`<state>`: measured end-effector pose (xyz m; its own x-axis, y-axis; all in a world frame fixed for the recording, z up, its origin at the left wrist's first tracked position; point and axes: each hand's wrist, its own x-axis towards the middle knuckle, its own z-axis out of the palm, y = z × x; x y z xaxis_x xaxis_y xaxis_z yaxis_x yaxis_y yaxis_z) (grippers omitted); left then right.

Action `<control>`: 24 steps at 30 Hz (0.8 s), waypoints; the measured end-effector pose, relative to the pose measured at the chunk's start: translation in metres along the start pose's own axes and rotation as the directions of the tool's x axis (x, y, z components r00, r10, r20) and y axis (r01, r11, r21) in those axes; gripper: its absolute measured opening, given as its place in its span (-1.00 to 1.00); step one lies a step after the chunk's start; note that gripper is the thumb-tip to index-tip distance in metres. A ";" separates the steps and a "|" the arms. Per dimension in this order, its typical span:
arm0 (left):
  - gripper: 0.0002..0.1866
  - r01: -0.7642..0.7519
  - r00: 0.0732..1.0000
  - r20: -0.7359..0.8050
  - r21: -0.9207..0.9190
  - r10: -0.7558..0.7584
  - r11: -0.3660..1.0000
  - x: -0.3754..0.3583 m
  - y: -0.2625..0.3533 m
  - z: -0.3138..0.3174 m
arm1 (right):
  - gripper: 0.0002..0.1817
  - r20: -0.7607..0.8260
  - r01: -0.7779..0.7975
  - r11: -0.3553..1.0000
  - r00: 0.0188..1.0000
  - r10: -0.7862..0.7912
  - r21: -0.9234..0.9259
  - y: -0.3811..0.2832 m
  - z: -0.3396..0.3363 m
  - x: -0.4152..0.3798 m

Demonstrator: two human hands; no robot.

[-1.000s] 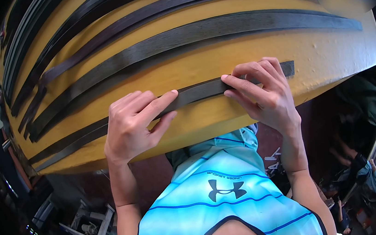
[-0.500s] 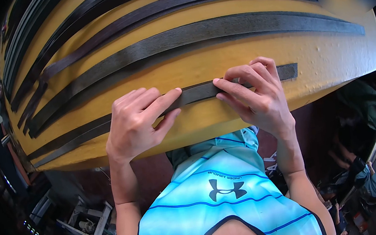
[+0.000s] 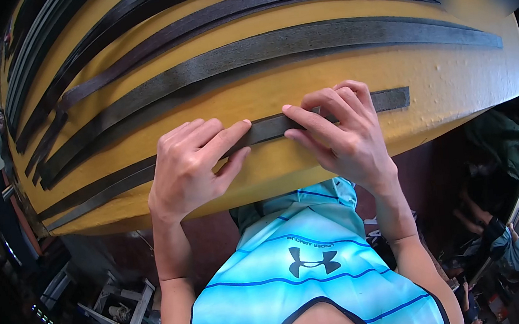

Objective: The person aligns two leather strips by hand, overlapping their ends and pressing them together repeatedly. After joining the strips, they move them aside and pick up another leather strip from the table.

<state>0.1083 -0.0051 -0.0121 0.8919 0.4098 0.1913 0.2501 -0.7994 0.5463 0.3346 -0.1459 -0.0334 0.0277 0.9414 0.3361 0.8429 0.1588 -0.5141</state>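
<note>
Black rubbery strip (image 3: 387, 100) lies flat along the near edge of the yellow table (image 3: 455, 85), both hands on it. Left hand (image 3: 186, 167): thumb and forefinger reach right, pressed onto the strip, other fingers curled together; cannot tell if it pinches or only presses. Right hand (image 3: 340, 140): fingers (image 3: 302, 118) bent and close together, tips clamped down on the strip's top edge. Hands sit near each other, a short bare stretch of strip between them; the strip's right end pokes out past the right hand.

Count: 2 hands, 1 strip under them, 1 wide dark strip (image 3: 322, 38) just behind it running almost the full table width. Further back more dark strips (image 3: 223, 9) fan out, at least 6, too overlapped at the left end to count exactly.

Writing: light blue striped shirt (image 3: 312, 284) carries the Under Armour logo and "UNDER ARMOUR" text, seen upside down. No other readable labels
</note>
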 end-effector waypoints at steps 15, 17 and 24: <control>-0.57 -0.026 0.999 -0.019 0.013 0.026 1.000 0.001 0.000 0.001 | -0.68 0.000 -0.054 0.998 0.999 0.054 -0.019 -0.008 0.005 0.003; -0.57 -0.007 1.000 -0.007 0.020 0.008 1.000 0.001 0.001 0.001 | -0.48 0.042 -0.012 0.999 0.999 0.014 -0.046 -0.014 0.009 -0.006; -0.58 0.030 0.999 0.020 0.020 -0.030 0.999 0.001 0.002 -0.001 | -0.20 0.199 -0.138 0.981 0.966 0.163 -0.134 -0.036 0.030 -0.027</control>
<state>0.1090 -0.0060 -0.0104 0.8912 0.4249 0.1586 0.2841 -0.7955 0.5352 0.2875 -0.1684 -0.0484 0.0575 0.9948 0.0838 0.8953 -0.0143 -0.4452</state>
